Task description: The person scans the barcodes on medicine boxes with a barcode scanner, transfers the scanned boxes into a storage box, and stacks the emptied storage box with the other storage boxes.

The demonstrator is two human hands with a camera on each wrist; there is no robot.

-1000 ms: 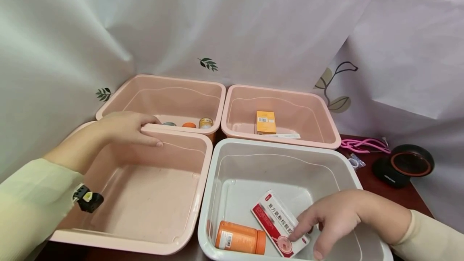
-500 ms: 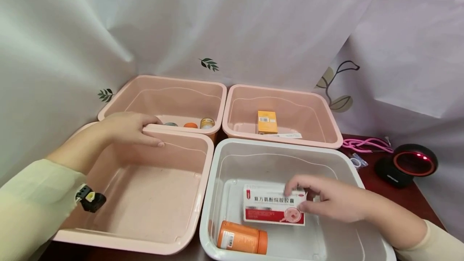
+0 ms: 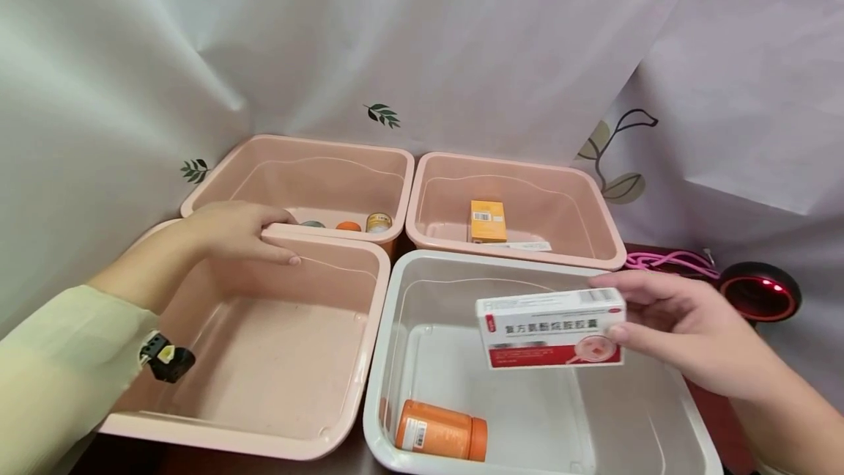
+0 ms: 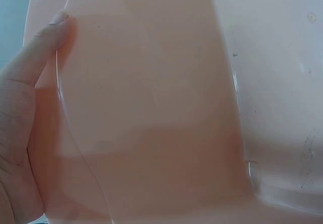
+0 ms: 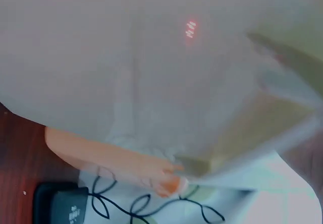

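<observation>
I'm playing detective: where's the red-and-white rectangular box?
In the head view, the box is right of centre, held in the right hand over the light grey plastic bin, up and right of the orange plastic bottle.

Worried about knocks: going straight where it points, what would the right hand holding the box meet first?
Probably the grey bin's far left rim; depth is unclear: the right hand and box might pass above.

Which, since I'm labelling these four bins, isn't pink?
The front right bin, holding the orange bottle: it's pale grey; the other three bins are pink.
</observation>
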